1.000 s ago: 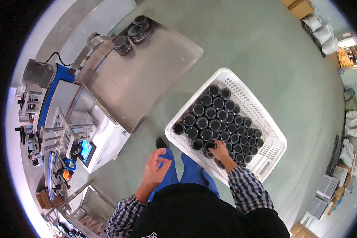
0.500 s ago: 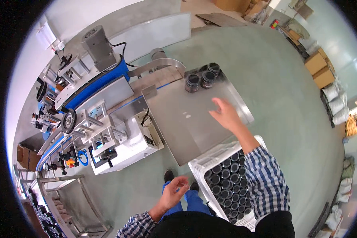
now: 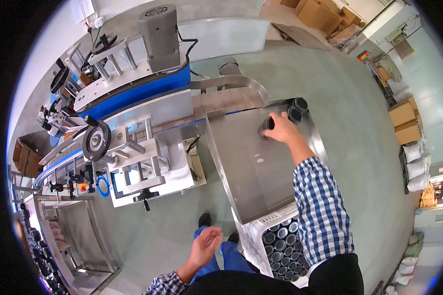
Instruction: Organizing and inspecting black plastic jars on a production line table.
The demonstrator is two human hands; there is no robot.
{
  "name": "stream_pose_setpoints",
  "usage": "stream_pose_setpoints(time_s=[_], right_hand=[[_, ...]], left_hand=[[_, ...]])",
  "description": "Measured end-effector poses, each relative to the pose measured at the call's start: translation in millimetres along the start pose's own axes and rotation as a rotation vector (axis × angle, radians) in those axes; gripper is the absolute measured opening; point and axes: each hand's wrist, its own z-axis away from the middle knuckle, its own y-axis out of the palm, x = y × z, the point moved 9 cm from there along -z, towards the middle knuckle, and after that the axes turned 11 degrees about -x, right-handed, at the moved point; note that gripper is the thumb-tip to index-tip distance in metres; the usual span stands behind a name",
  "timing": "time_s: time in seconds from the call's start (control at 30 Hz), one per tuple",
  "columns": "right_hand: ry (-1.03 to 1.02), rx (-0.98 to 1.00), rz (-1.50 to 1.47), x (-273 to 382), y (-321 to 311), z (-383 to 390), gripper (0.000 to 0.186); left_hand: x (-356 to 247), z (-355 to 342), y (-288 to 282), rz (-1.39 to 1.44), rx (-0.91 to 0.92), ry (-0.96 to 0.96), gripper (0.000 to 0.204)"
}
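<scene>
Right hand [image 3: 280, 129], earlier reaching over the steel table [image 3: 261, 172], is now gripping a black jar [image 3: 268, 125] beside two others [image 3: 296, 109]; left hand [image 3: 205, 244] hanging open; white crate [image 3: 261, 246] below.

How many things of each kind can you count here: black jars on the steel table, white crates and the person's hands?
Black jars on the steel table: 3 in view, one black jar gripped by the right hand
White crate: 1
Hands: 2, the left hand open and empty
Total: 6
</scene>
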Motion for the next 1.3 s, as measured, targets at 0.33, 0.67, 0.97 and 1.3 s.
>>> stream_pose_setpoints(time_s=[0.33, 0.67, 0.97, 1.3], right_hand=[[-0.422, -0.002, -0.641, 39, -108, 201, 0.063], [-0.657, -0.110, -0.619, 32, -203, 342, 0.062], [-0.502, -0.121, -0.750, 17, -228, 391, 0.081], [-0.516, 0.001, -0.917, 18, -229, 401, 0.077]], left_hand=[[-104, -21, 97, 0.196, 0.343, 0.178, 0.046], [-157, 68, 183, 0.408, 0.779, 0.103, 0.082], [-174, 121, 182, 0.324, 0.624, 0.448, 0.082], [-191, 153, 173, 0.115, 0.438, 1.016, 0.085]])
